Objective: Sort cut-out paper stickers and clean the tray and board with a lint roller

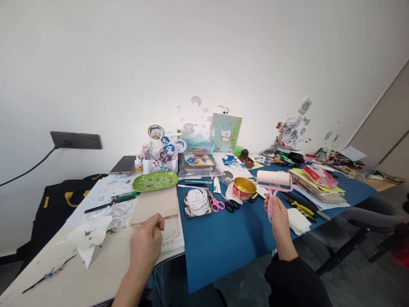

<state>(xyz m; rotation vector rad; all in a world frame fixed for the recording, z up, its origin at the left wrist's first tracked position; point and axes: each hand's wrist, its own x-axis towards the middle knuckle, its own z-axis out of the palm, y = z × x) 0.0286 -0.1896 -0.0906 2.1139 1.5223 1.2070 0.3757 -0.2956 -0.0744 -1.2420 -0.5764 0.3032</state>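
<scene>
Roller (273,178) is held up by the right hand (280,217), its white cylinder just beyond the fingers. To that hand's left, the blue mat (220,251) lies bare, giving open room between the two hands; its near edge slants away from the person, passing close by the right wrist. Room is tighter on the other sides: the tin (243,194) stands beyond the right hand and to its left, the pliers (300,209) and paper squares (298,221) lie just to its right, and the book stack (316,187) lies farther out that way.

The cylinder's long axis runs crosswise, left to right and nearly level. The pink handle (270,207) meets it roughly square, coming back toward the person and down into the palm.

The right hand is wrapped around the handle, part of which shows at the hand's left side. The left hand (147,238) is curled into a loose fist over the near part of the booklet (171,234); whether it touches, I cannot tell. Beyond it lies the green tray (155,183); to its left, paper scraps (92,232).
</scene>
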